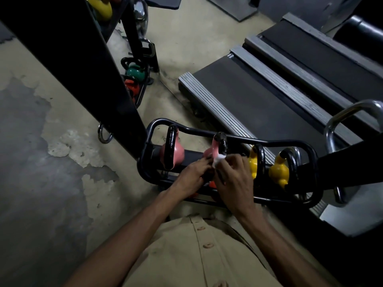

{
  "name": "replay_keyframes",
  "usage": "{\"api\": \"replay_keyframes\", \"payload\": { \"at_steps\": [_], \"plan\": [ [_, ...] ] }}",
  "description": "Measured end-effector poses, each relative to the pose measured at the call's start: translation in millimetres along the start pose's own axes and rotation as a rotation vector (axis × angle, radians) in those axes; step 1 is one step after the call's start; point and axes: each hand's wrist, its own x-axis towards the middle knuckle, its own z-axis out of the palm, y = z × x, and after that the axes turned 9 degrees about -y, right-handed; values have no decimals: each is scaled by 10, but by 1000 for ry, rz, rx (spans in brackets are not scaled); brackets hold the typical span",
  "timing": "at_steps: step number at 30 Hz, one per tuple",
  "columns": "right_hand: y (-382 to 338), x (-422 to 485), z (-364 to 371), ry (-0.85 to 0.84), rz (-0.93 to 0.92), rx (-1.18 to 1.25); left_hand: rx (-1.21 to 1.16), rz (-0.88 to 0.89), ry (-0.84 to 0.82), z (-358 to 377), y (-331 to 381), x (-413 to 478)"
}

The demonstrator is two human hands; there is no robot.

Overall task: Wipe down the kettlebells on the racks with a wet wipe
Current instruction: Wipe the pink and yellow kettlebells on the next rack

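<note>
Kettlebells (213, 151): four with black handles stand in a row on the low black rack (269, 143) in front of the person, two pink at left and two yellow at right.
Floor (62, 141): worn concrete, its pale coat flaked away in patches at left.
Black upright (72, 59): a broad dark post slants down to the rack's left end.
Far rack: a green kettlebell (135, 71) sits above a red kettlebell (131, 87) behind the post.
First pink kettlebell (177, 152): stands untouched at the rack's left end, handle up.
Left hand (192, 172): fingers reach forward against the lower body of the second pink kettlebell; whether they curl round it cannot be told.
Wet wipe (219, 159): a small white wad pressed to the second pink kettlebell just below its handle.
Right hand (232, 177): fingertips pinch the wet wipe and hold it to the bell.
Yellow kettlebells (278, 172): side by side, just right of the right hand.
Treadmills (259, 96): two belts with ribbed grey side rails lie behind the rack.
Chrome handle (342, 121): a bright metal loop rises at far right.
Shirt (186, 255): tan and buttoned, at the bottom edge.
</note>
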Motion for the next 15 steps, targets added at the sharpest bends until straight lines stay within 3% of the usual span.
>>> {"api": "replay_keyframes", "payload": {
  "at_steps": [4,8,12,15],
  "plan": [
    [-105,-126,4,88,220,373,-217,-134,-36,-51,0,11],
    [-124,14,-27,152,539,832,-227,-125,-11,-95,65,-1],
    [89,344,-52,2,835,1138,-188,-109,-38,-65,-4,15],
    [208,468,-169,-148,873,1193,-190,-111,-42,-54,-31,8]
  ]
}}
